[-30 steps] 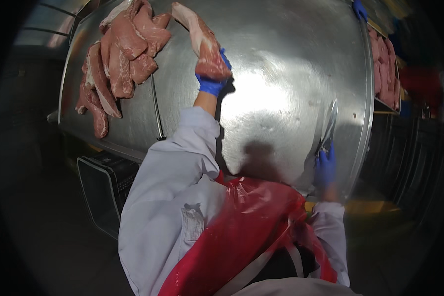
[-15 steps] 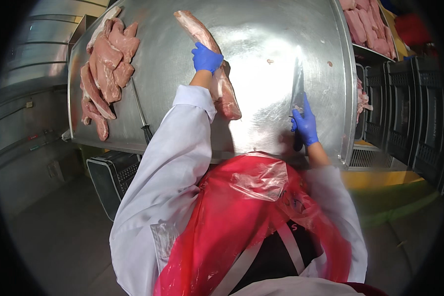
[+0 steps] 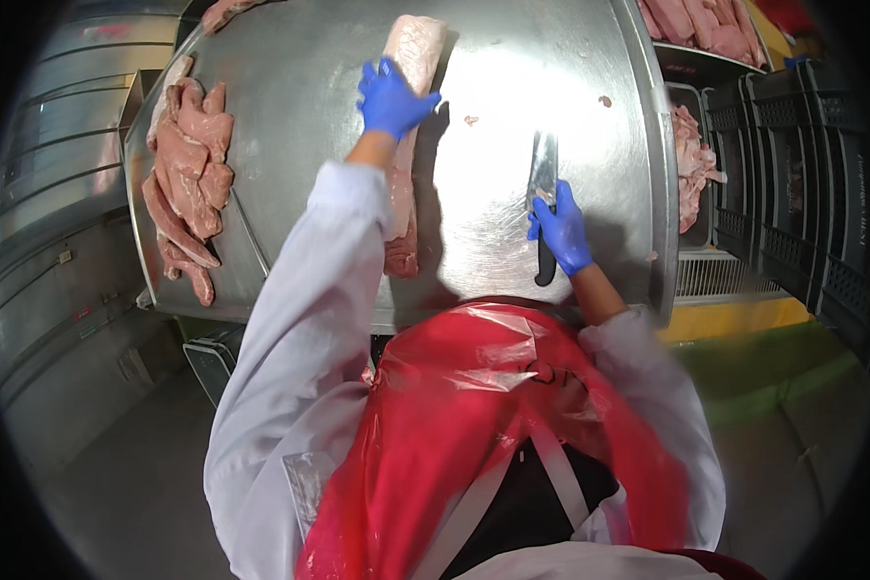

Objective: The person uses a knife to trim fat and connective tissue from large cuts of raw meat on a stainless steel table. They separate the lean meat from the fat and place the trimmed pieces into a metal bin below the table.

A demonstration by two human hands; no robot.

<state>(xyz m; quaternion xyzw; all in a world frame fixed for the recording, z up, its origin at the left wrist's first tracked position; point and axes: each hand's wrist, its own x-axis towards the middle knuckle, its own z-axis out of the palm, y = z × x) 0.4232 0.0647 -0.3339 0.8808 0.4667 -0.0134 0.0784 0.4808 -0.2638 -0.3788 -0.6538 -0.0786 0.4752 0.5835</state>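
Observation:
A long pork loin point(image 3: 420, 53) lies lengthwise on the steel table point(image 3: 319, 58), its pale fatty side showing at the far end. My left hand point(image 3: 392, 104), in a blue glove, is over the loin's upper part with fingers spread, touching its left side. Part of the loin is hidden under that hand and sleeve. To the right, my blue-gloved right hand point(image 3: 563, 230) is closed on a knife point(image 3: 543, 174). Its broad blade points away from me, and the black handle sticks out below the fingers. Small meat scraps point(image 3: 471, 121) lie between the loin and the knife.
Several meat pieces point(image 3: 188, 164) are heaped at the table's left, beside a thin steel rod point(image 3: 249, 232). Another piece point(image 3: 227, 12) lies at the far left edge. Beyond the right edge stand a bin of trimmings point(image 3: 691, 169), a tray of meat point(image 3: 710, 29) and black crates point(image 3: 793, 174).
The loin has turned over, showing its pale side, and lies straighter. My left hand has spread its fingers. The knife and right hand have shifted left in the picture.

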